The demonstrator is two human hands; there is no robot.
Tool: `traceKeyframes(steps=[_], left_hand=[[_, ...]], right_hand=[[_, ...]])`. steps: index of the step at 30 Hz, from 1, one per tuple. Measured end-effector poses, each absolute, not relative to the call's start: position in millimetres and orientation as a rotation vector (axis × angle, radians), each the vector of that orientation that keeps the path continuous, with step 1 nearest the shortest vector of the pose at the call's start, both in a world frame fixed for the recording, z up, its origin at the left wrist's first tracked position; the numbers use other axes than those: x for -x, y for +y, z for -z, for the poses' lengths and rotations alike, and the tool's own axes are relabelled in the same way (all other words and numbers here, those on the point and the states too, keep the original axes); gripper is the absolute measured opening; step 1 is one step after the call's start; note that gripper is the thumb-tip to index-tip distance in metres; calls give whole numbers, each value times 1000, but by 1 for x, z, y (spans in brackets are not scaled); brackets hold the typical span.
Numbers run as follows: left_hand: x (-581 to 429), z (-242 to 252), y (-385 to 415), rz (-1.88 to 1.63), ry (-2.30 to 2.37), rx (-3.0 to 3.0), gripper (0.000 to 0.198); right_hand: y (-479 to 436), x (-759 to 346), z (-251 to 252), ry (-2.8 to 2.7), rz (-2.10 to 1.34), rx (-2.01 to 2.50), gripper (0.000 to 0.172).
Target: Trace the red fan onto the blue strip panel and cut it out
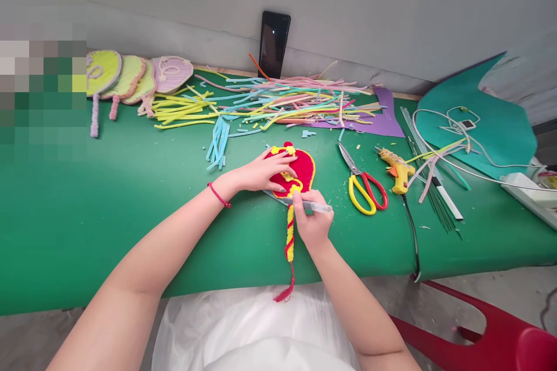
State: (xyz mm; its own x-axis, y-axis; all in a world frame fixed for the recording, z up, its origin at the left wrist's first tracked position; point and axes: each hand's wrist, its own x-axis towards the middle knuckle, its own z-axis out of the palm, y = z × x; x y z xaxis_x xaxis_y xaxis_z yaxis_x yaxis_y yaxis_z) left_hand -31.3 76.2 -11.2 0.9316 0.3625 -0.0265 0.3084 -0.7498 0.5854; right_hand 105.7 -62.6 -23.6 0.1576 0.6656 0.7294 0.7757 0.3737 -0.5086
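Smooth green tabletop (pixel 96 232). Pile of thin, fuzzy pastel stems (pixel 300 101) along the back. Red fuzzy fan (pixel 307 165), yellow-edged, rounded, twisted red-yellow handle, thread tassel; lies on tabletop in front of the person. Left hand (pixel 263 174): fingers spread across fan, gripping nothing. Scissors (pixel 357 174): metal blades, looped red and yellow handles, right of fan. Right hand (pixel 314 226): fingers closed around slim gray pen-like tool (pixel 317 207), at fan's lower edge.

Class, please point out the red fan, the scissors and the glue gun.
Red fan (pixel 306 167), head view: its red face.
Scissors (pixel 357 171), head view: near the pivot.
Glue gun (pixel 401 173), head view: its yellow body.
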Motion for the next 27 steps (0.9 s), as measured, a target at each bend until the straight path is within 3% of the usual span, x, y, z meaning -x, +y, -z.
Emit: traceKeyframes(steps=[9, 16, 20, 22, 27], left_hand=[[31, 12, 75, -103, 481, -2492, 39], [33, -7, 75, -122, 514, -2491, 35], [22, -25, 53, -294, 688, -2514, 43], [7, -30, 27, -290, 835, -2556, 49], [-41, -27, -48, -146, 1203, -2675, 72]], right_hand=[[-65, -110, 29, -1410, 97, 1377, 25], [-64, -125, 12, -760, -231, 1325, 30], [-52, -158, -25, -686, -351, 1186, 32], [-42, -174, -47, -745, -331, 1154, 40], [3, -186, -87, -1003, -415, 1140, 37]])
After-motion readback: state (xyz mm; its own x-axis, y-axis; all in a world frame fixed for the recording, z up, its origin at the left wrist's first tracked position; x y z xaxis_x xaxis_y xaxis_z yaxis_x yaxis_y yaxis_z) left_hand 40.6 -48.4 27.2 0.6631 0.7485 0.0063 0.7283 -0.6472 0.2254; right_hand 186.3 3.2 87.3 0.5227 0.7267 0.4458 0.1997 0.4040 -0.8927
